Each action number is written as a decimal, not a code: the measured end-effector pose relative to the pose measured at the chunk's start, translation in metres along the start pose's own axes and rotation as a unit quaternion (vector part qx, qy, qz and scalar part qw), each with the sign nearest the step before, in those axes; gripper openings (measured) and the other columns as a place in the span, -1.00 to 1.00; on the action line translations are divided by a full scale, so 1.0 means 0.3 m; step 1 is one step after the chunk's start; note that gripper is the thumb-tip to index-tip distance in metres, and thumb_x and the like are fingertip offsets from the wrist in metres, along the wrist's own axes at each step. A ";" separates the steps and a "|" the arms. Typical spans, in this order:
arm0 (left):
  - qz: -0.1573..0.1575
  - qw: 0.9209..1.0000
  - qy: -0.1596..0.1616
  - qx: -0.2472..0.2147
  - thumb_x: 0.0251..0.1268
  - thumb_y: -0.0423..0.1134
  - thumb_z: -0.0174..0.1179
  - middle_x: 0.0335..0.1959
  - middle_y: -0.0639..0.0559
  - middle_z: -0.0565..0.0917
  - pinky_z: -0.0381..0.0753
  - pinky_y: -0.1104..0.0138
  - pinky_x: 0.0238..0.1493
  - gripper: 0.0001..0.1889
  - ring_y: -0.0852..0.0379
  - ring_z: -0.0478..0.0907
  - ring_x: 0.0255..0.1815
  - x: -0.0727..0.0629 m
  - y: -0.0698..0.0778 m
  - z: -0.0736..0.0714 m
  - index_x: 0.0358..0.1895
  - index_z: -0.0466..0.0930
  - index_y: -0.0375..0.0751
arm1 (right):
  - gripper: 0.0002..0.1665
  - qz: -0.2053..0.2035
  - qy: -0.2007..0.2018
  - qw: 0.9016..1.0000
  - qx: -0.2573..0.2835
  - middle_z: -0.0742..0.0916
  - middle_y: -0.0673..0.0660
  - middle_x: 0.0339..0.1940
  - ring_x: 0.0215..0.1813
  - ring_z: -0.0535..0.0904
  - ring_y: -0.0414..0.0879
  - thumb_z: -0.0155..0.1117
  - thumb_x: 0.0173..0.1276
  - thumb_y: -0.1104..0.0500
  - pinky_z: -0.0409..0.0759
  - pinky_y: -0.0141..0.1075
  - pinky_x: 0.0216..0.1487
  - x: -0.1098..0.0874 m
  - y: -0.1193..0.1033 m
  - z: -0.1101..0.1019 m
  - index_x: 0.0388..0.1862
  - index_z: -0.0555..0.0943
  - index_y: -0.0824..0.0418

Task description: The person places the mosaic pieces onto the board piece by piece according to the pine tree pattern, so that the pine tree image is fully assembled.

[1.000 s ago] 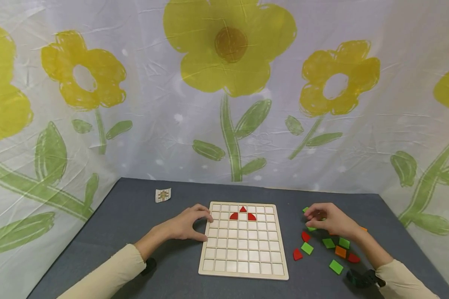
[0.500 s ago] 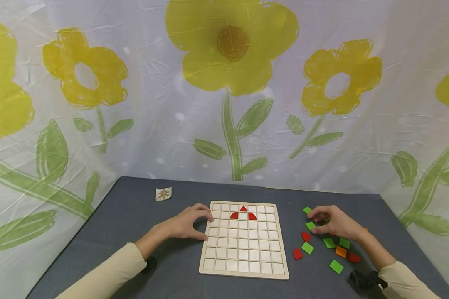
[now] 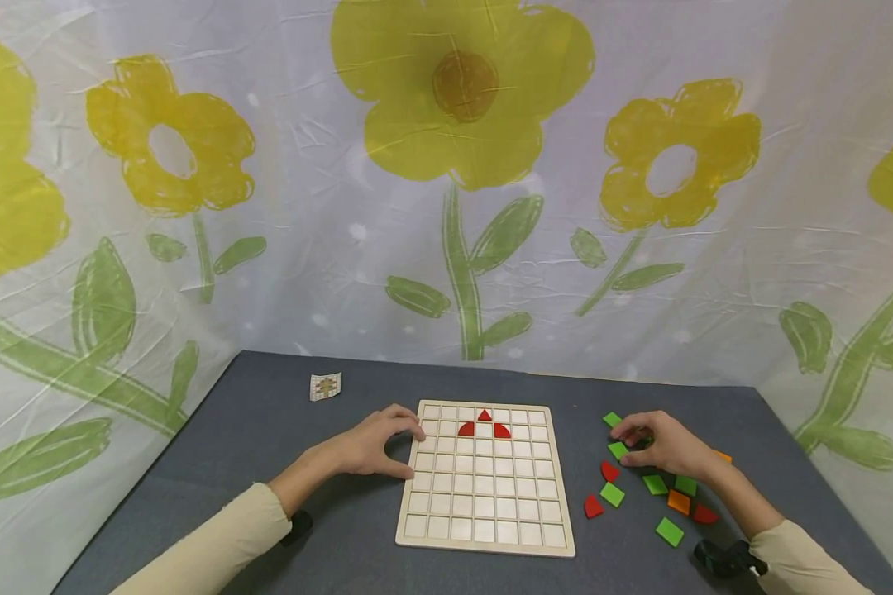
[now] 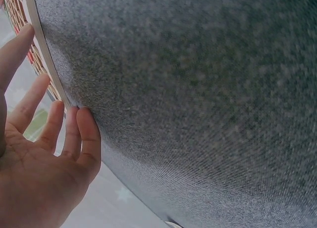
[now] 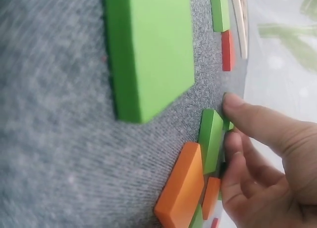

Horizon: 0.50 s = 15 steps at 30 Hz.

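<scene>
My left hand [image 3: 372,442] rests at the left edge of a pale wooden grid board [image 3: 484,529], fingers spread, thumb tip at the rim. In the left wrist view the thumb and fingertips line up along the board's rim [image 4: 45,52]. On the board's upper rows lie a red triangle [image 3: 484,416] and two red quarter-round pieces [image 3: 466,430]. My right hand [image 3: 670,448] hovers low over scattered tiles, fingers bent, thumb apart from them. One green tile [image 3: 617,450] lies by the thumb tip, another green tile [image 3: 612,420] by the fingertips. The palm hides some tiles.
Several green tiles, red pieces [image 3: 592,506] and orange tiles [image 3: 679,502] lie loose right of the board on the dark grey table [image 3: 372,529]. A small patterned card [image 3: 325,387] lies at the back left. A flower-printed cloth [image 3: 305,207] hangs behind the table.
My right hand has drawn slightly right and down, showing more of the green tiles by its fingertips. The left hand and the board stay put.
</scene>
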<state>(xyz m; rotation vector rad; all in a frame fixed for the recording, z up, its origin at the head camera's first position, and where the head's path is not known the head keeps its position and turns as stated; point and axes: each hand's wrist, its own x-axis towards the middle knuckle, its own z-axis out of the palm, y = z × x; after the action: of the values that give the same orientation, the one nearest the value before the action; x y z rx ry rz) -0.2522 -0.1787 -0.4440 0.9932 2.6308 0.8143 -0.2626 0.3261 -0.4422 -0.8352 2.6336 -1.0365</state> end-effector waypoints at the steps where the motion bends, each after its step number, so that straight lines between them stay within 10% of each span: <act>1: 0.000 1.000 0.001 0.001 0.18 -0.09 0.53 0.30 -0.19 0.39 0.29 -0.21 0.26 -0.50 -0.29 0.31 0.33 0.000 0.000 0.000 0.14 0.60 -0.15 | -0.63 0.000 -0.001 1.000 -0.001 0.72 0.14 -0.09 -0.10 0.67 0.07 0.56 0.23 0.27 0.65 -0.19 -0.12 0.000 0.001 0.000 0.00 0.70 0.34; 15: -0.001 1.000 0.002 0.001 0.19 -0.09 0.52 0.29 -0.21 0.39 0.29 -0.22 0.26 -0.53 -0.30 0.30 0.33 0.001 -0.003 0.002 0.11 0.61 -0.13 | -0.71 -0.028 0.003 1.000 -0.002 0.69 0.07 -0.17 -0.21 0.59 -0.12 0.54 0.24 0.29 0.61 -0.25 -0.18 -0.003 0.003 0.005 -0.07 0.70 0.28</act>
<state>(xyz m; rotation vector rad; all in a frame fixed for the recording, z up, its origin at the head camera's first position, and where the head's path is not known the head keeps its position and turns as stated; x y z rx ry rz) -0.2527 -0.1786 -0.4450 0.9896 2.6361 0.8149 -0.2617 0.3263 -0.4438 -0.9116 2.6327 -1.0495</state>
